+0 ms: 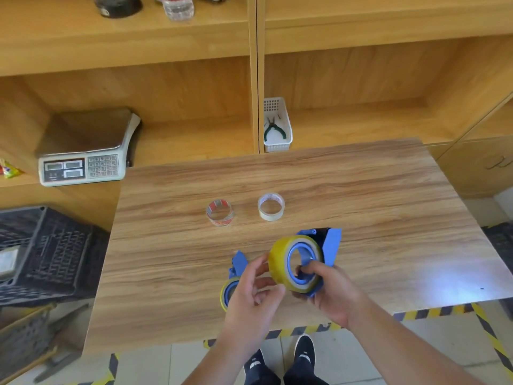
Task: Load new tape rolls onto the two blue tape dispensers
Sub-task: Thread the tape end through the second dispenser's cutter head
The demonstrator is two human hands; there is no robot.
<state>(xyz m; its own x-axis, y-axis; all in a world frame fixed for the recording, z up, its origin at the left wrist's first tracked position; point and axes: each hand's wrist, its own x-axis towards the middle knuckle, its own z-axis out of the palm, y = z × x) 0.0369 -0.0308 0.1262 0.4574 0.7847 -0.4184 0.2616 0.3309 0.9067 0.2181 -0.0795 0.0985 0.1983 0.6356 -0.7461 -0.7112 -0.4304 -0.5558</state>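
Right hand: the right hand (pixel 330 290) is curled around the blue plastic tape dispenser (pixel 327 245) lifted just above the wooden table (pixel 361 195), thumb hooked into the blue hub, remaining fingers wrapped underneath.
Yellow roll: a wide roll of yellowish-clear packing tape (pixel 280 259) sits around that dispenser's hub, its open face turned toward the camera.
Left hand: the left hand (pixel 255 293) has its fingers half open, fingertips touching the roll's rim at 9 o'clock; whether it truly pinches the roll cannot be told.
Second dispenser: another blue plastic dispenser (pixel 237 265) lies on the table at 8 o'clock from the held one, partly hidden by the left hand, with a yellowish roll (pixel 223 293) showing on it.
Spare cores: a nearly spent clear tape ring with red print (pixel 219 212) and a white-edged clear tape ring (pixel 271 206) stand apart at 12 o'clock from the hands.
Shelving: a white electronic scale (pixel 83 157) at 10 o'clock; a white mesh basket (pixel 286 140) holding green-handled pliers (pixel 273 129) at 12 o'clock.
Floor: a black plastic crate (pixel 47 251) at 9 o'clock.
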